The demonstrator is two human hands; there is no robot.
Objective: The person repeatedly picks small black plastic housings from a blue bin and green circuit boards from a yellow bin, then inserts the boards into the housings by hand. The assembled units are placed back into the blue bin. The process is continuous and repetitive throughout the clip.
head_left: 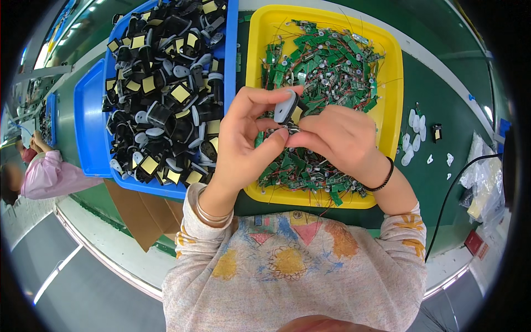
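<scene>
My left hand [239,135] grips a small black plastic casing [284,109] with a light-grey oval face and a yellow pad on its side. Thumb and fingers clasp it from the left, above the yellow tray [394,72]. Against the casing's lower end, my right hand [342,138] is closed in a pinch; whatever lies between its fingertips is too small and hidden to name. Beneath both hands, the tray holds a heap of small green circuit boards [323,61] with thin wires.
To the left stands a blue tray [232,61] piled with similar black casings [160,113]. Several white oval pieces [416,124] and one black part [437,133] lie on the green table at right. Beyond are a black cable [442,205] and clear plastic bags [480,177]. Another person [58,174] sits far left.
</scene>
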